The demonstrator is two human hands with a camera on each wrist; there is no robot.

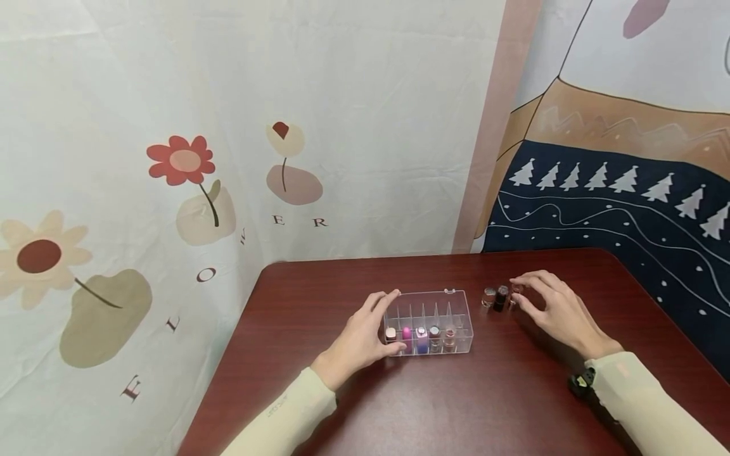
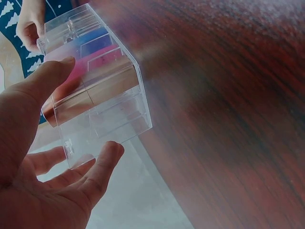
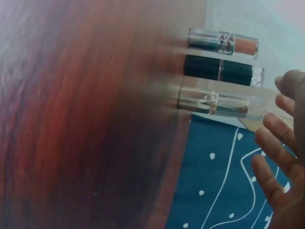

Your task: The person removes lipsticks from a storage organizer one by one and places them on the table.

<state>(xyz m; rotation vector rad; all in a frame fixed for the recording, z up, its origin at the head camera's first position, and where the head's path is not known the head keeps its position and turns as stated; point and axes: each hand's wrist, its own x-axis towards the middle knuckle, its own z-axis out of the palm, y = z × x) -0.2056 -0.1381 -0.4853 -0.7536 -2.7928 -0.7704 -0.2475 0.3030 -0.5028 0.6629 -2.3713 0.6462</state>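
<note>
My left hand (image 1: 360, 334) grips the left end of a clear plastic divided box (image 1: 469, 324), thumb at its front and fingers at its back corner. Along the box's front row stand several lipsticks, among them a pink one (image 1: 407, 333), a purple-blue one (image 1: 422, 342) and a reddish clear one (image 1: 449, 340). Three more lipsticks stand upright in a row to the right: an orange-tinted clear one (image 3: 245, 46), a black one (image 3: 202, 67) and a gold-toned clear one (image 3: 195, 99). Around the rightmost tube's top, my right hand (image 1: 556, 310) has thumb and fingers spread, apart from it in the right wrist view.
The box and lipsticks are on a dark red-brown wooden table (image 1: 433, 405). Behind it hangs a pale cloth with printed flowers (image 1: 371, 126), and at the right a navy cloth with white trees (image 1: 593, 209). A black device (image 1: 582, 382) sits at my right wrist.
</note>
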